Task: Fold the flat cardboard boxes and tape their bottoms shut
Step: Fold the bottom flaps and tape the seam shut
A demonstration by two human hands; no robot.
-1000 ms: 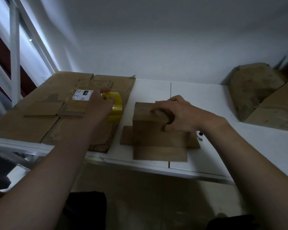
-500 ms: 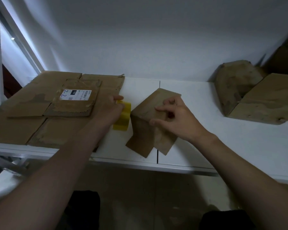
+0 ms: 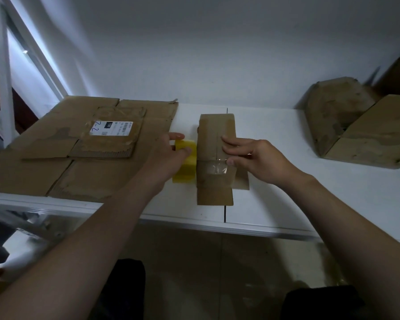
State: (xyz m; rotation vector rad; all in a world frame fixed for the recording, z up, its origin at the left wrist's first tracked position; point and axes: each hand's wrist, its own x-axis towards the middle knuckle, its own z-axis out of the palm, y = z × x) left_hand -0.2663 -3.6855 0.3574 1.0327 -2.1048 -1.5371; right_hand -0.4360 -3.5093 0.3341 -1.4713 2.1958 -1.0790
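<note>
For taping, the brown cardboard box (image 3: 214, 135) is pinned by the flat right hand (image 3: 256, 158), the yellow tape roll (image 3: 185, 168) beside it gripped by the left hand (image 3: 169, 155).

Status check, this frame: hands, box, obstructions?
Left hand grips yellow tape roll beside box. Right hand presses flat on box, thumb at tape strip. Flat cardboard stack lies left, nothing blocking.
</note>
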